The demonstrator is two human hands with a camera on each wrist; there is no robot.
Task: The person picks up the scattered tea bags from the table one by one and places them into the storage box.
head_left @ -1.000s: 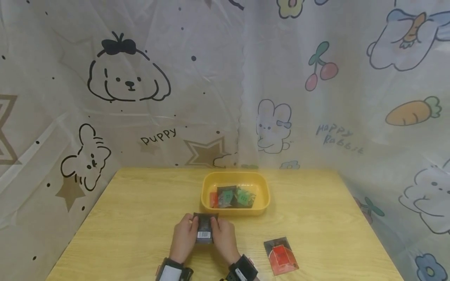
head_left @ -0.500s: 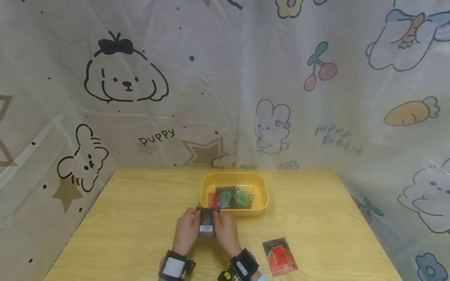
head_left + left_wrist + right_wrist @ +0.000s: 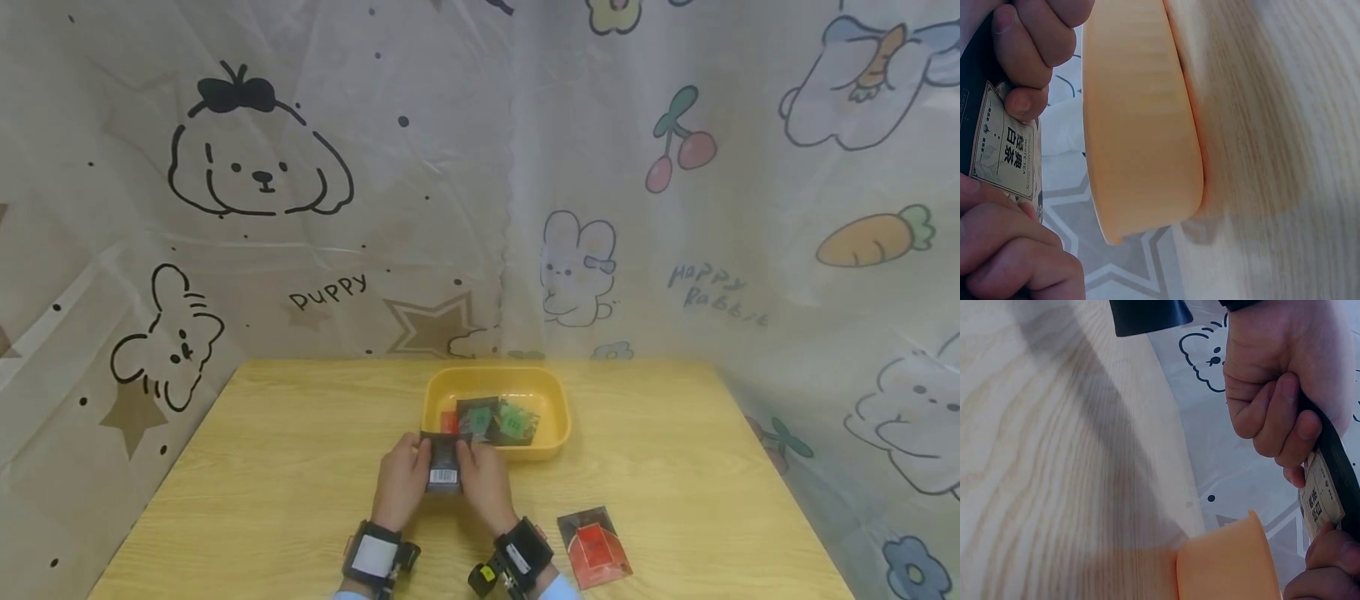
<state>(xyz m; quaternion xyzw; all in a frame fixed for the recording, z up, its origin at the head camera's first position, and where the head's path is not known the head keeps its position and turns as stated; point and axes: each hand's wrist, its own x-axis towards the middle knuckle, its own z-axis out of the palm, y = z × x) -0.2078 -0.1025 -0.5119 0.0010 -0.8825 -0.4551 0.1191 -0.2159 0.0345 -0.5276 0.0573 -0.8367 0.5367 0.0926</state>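
Both hands hold one dark tea packet [image 3: 444, 467] out in front, over the near edge of the yellow tray. My left hand [image 3: 400, 479] grips its left side and my right hand [image 3: 486, 483] its right side, thumbs on top and fingers curled beneath. A barcode faces up toward the head. The packet's underside carries a pale label [image 3: 1005, 147] reading "WHITE TEA", seen in the left wrist view. In the right wrist view the left hand [image 3: 1285, 381] is at the top and the right hand [image 3: 1329, 569] in the lower corner.
The yellow tray [image 3: 555, 452] stands at the middle back of the wooden table [image 3: 300, 450]. Inside lie a red packet [image 3: 448, 422], a dark packet with a green patch [image 3: 480, 419] and a greenish packet [image 3: 517, 422]. A red-and-black packet [image 3: 595, 547] lies front right. A printed curtain [image 3: 420, 167] hangs behind.
Both hands have carried the tea packet forward, closer to the tray, so that its far end now overlaps the tray's near rim. The packet on the right stays on the table.
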